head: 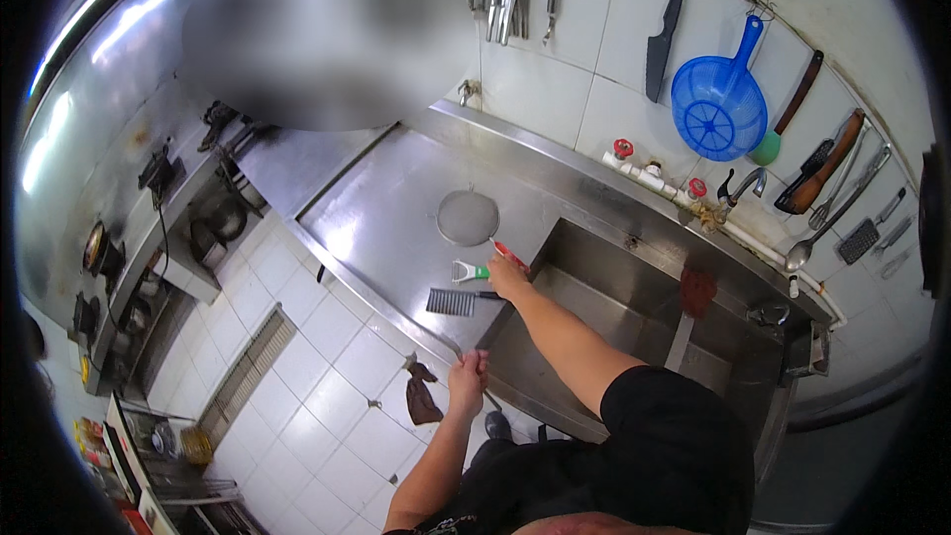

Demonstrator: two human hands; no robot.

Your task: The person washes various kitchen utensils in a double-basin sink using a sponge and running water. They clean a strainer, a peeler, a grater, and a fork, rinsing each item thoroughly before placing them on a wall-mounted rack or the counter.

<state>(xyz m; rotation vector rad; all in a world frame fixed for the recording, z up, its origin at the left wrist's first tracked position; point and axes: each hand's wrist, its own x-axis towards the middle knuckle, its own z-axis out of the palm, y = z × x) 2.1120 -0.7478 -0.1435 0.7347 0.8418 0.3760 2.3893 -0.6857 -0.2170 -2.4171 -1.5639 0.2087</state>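
Observation:
My right hand (509,276) is closed around the red handle of a round fine-mesh strainer (468,218), which lies on the steel counter (386,200). Just beside that hand lies a peeler with a green handle (469,271). A crinkle-cut knife (450,302) with a corrugated blade and a black handle rests below the peeler, its handle reaching to under my right wrist. My left hand (466,379) is curled at the counter's front edge, near the sink corner; whether it grips the edge or a thin object cannot be told.
A steel sink (594,297) adjoins the counter, with a reddish-brown cloth (698,291) by its divider. On the tiled wall hang a blue plastic colander (719,108), a dark knife (663,44) and several utensils. A tap (745,186) juts out above the sink. A dark cloth (423,395) shows below the counter edge.

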